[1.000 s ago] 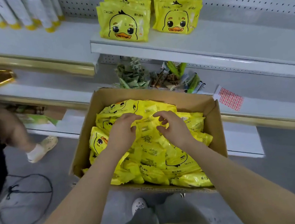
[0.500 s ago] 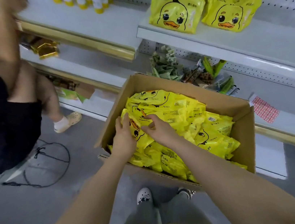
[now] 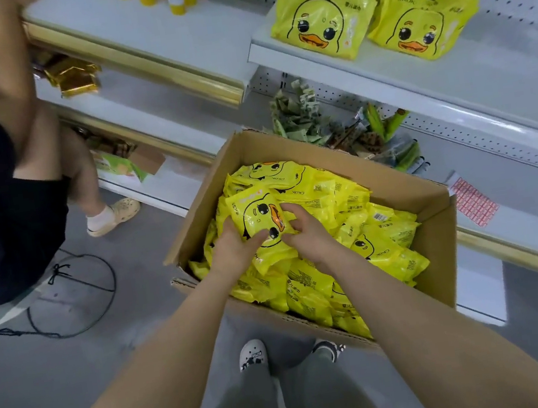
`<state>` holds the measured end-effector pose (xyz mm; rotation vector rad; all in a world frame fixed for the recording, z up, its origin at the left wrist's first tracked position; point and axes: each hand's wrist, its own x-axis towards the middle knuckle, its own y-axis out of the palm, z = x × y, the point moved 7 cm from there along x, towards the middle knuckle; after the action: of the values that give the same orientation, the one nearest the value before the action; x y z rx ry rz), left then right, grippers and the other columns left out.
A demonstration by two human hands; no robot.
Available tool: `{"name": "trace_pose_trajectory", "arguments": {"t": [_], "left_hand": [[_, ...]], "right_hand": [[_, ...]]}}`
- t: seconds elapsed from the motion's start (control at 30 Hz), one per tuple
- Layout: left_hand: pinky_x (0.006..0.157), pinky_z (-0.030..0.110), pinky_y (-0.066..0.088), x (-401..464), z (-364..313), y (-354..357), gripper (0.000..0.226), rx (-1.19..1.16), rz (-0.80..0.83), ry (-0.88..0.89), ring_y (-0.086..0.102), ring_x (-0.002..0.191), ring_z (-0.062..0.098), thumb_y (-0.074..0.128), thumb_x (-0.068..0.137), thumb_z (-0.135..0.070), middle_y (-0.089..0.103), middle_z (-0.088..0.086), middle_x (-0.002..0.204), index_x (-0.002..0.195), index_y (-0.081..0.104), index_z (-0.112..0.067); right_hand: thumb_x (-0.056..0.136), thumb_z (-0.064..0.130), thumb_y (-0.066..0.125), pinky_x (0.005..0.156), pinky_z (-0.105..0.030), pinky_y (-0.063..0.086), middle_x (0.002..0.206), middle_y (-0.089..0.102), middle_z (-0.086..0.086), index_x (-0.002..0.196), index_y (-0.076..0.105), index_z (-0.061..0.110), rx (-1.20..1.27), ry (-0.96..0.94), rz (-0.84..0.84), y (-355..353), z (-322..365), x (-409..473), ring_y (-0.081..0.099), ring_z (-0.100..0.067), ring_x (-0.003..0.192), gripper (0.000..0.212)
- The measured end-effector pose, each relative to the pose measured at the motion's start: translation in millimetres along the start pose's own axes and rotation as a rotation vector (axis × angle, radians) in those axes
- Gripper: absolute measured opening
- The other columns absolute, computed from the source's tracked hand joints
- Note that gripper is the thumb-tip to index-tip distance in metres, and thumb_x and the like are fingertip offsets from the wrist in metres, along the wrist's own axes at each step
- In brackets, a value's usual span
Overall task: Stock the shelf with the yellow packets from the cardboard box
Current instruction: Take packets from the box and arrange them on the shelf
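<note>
Since a second ago, both hands have been shifted from the middle of the box toward its left side, and one packet has been drawn up out of the pile, its duck face now turned upward between them. The view has also swung, so the box is now seen further right and the shelf nearer.

The packet is gripped from both sides. The left hand is wrapped round its left and lower edge, thumb laid across the front. The right hand is curled against its right edge, fingertips pressed on the duck's beak. The packet is held just above the pile, near the left wall of the box and toward its near edge.

The box is open-topped and filled with loose yellow packets, some face up, some showing printed backs. It is seen below the front edge of the shelf. On that shelf, toward its left end, two rows of the same packets are stood upright, side by side, faces forward.

On the lower shelf behind the box, green and brown sachets are heaped, and a red-printed sheet is laid to their right. At the left, a second person in dark clothing is seen with an arm raised to the neighbouring shelves.
</note>
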<state>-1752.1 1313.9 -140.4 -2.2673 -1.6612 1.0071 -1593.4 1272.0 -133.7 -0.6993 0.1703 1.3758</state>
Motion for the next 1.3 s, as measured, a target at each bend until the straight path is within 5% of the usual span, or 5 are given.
{"name": "trace_pose_trajectory", "arguments": {"t": [0.23, 0.63, 0.87, 1.07, 1.3], "left_hand": [[0.094, 0.037, 0.042, -2.9, -20.5, 31.1, 0.074, 0.193, 0.084, 0.081, 0.05, 0.122, 0.035, 0.067, 0.088, -0.027, 0.053, 0.016, 0.134, 0.147, 0.024, -0.013], [0.081, 0.036, 0.045, -3.4, -21.9, 33.5, 0.074, 0.193, 0.047, 0.043, 0.058, 0.101, 0.035, 0.065, 0.088, -0.02, 0.061, 0.018, 0.111, 0.147, 0.021, -0.014], [0.091, 0.041, 0.045, 7.3, -52.3, 33.3, 0.074, 0.099, -0.004, 0.114, 0.052, 0.118, 0.035, 0.063, 0.09, -0.023, 0.053, 0.015, 0.133, 0.149, 0.019, -0.014], [0.092, 0.046, 0.045, 10.0, -52.2, 39.5, 0.071, 0.118, -0.018, 0.086, 0.052, 0.118, 0.038, 0.061, 0.089, -0.019, 0.05, 0.016, 0.135, 0.147, 0.021, -0.014], [0.09, 0.042, 0.046, 9.2, -27.8, 47.6, 0.065, 0.244, 0.096, -0.007, 0.053, 0.111, 0.037, 0.058, 0.085, -0.012, 0.052, 0.019, 0.126, 0.142, 0.026, -0.011]], "right_hand": [[0.088, 0.007, 0.054, 0.093, -0.041, 0.047, 0.134, 0.046, -0.016, 0.14, 0.043, 0.025, -0.803, 0.079, -0.071, -52.3, -41.6, -4.1, 0.05, -0.037, 0.119, 0.056], [0.086, 0.003, 0.057, 0.067, -0.031, 0.04, 0.082, 0.061, -0.004, 0.095, 0.068, 0.021, -0.52, -0.079, -0.403, -102.1, -15.9, -9.4, 0.062, -0.031, 0.089, 0.023], [0.094, 0.002, 0.049, 0.088, -0.036, 0.047, 0.128, 0.059, -0.011, 0.136, 0.052, 0.023, -0.369, -0.264, -0.609, -135.1, 23.3, -12.8, 0.053, -0.027, 0.118, 0.048], [0.085, -0.003, 0.047, 0.053, -0.024, 0.036, 0.074, 0.061, -0.004, 0.083, 0.074, 0.016, -0.295, -0.093, -0.139, -101.1, 0.4, -9.5, 0.043, -0.011, 0.053, 0.033], [0.087, -0.016, 0.047, 0.047, -0.029, 0.045, 0.074, 0.047, -0.016, 0.115, 0.048, 0.015, 0.141, 0.298, 0.12, -78.7, -67.6, -13.0, 0.049, -0.025, 0.059, 0.041]]}}
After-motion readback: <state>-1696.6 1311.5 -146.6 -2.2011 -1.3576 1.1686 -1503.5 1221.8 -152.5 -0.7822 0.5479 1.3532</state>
